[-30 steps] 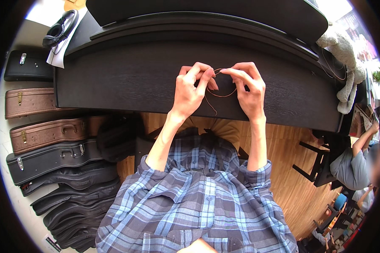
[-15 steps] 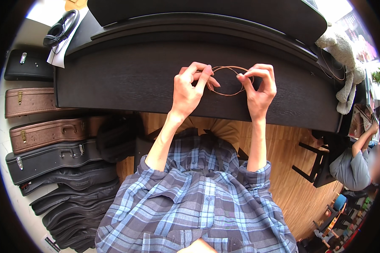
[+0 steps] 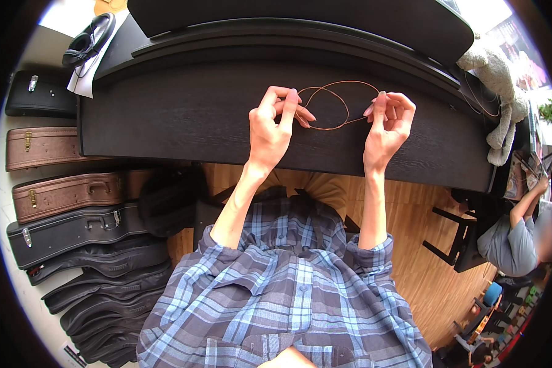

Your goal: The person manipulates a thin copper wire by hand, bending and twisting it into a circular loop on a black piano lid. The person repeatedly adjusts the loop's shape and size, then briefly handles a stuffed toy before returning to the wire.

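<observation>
A thin copper-coloured string [image 3: 343, 81], looking like a wound guitar string, spans my two hands in overlapping loose loops. My left hand [image 3: 270, 132] pinches one side of its coil between thumb and fingers. With thumb and index finger, my right hand [image 3: 386, 132] grips the other side, its remaining fingers curled. Both hands are raised over the black closed lid of a digital piano [image 3: 196, 104], and the string shows against that dark surface. The exact ends of the string are too fine to make out.
Several instrument cases, brown [image 3: 73, 193] and black [image 3: 73, 227], stand in a row at left. Headphones [image 3: 89, 40] lie on the piano's left end. A grey plush toy [image 3: 503, 92] hangs at its right end. A black stool [image 3: 463, 239] and another person [image 3: 512, 242] are farther right.
My right hand has moved a little to the right and turned, drawing the string wider. Its small round coil has opened into larger loops. My left hand has barely moved.
</observation>
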Demonstrator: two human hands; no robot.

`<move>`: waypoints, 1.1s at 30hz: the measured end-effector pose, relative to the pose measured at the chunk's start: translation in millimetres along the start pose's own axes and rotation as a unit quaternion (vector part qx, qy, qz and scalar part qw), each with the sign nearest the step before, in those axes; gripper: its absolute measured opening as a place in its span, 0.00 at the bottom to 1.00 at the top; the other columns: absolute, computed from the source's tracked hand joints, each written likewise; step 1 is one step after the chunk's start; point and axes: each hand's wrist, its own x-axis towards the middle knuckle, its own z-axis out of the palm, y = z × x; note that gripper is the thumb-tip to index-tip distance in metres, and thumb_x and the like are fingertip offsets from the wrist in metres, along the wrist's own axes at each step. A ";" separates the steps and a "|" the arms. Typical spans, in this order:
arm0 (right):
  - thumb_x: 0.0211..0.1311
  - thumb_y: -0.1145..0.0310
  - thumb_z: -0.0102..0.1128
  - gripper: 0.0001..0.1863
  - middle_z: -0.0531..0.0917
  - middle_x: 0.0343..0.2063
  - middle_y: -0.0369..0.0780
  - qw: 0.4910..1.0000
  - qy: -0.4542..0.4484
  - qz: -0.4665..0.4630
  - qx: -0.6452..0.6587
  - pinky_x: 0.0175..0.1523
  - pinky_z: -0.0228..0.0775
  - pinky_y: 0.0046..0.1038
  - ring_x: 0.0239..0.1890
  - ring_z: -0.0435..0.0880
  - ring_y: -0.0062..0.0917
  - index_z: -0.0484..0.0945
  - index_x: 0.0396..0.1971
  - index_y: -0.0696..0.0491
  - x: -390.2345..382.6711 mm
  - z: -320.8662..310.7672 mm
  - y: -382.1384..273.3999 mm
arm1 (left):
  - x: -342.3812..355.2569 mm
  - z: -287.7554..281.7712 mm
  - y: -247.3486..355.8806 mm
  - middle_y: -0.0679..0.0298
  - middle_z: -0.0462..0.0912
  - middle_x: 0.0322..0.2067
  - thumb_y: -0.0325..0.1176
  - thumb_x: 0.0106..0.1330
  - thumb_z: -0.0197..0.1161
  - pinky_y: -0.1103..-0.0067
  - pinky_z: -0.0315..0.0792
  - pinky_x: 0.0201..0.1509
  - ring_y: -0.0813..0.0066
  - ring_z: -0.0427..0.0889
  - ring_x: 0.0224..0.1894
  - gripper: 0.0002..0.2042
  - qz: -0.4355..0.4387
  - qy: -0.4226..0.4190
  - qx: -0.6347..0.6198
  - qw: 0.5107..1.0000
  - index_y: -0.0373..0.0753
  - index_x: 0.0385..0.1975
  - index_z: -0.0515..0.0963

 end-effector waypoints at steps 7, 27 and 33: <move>0.81 0.72 0.52 0.09 0.73 0.33 0.34 0.996 0.032 -0.080 -0.012 0.36 0.70 0.19 0.30 0.75 0.16 0.68 0.54 0.52 -2.1 0.2 2.4 | -0.1 0.2 0.2 0.53 0.90 0.27 0.38 0.83 0.52 0.79 0.81 0.37 0.72 0.89 0.27 0.14 -0.001 0.013 -0.008 1.000 0.32 0.40 0.75; 0.77 0.75 0.57 0.11 0.79 0.32 0.36 0.997 -0.038 -0.008 -0.067 0.36 0.74 0.21 0.28 0.80 0.16 0.73 0.55 0.58 0.7 1.8 -1.7 | -2.0 4.1 -5.1 0.59 0.88 0.22 0.34 0.81 0.57 0.81 0.77 0.31 0.79 0.84 0.23 0.11 0.013 0.001 0.029 0.999 0.32 0.38 0.77; 0.74 0.74 0.64 0.11 0.84 0.34 0.38 0.995 -0.058 0.004 -0.085 0.37 0.77 0.21 0.30 0.85 0.19 0.74 0.50 0.58 2.5 8.2 -1.6 | -1.1 1.4 -9.7 0.59 0.89 0.25 0.37 0.82 0.57 0.82 0.76 0.30 0.81 0.82 0.23 0.12 0.052 -0.005 0.034 0.998 0.33 0.39 0.75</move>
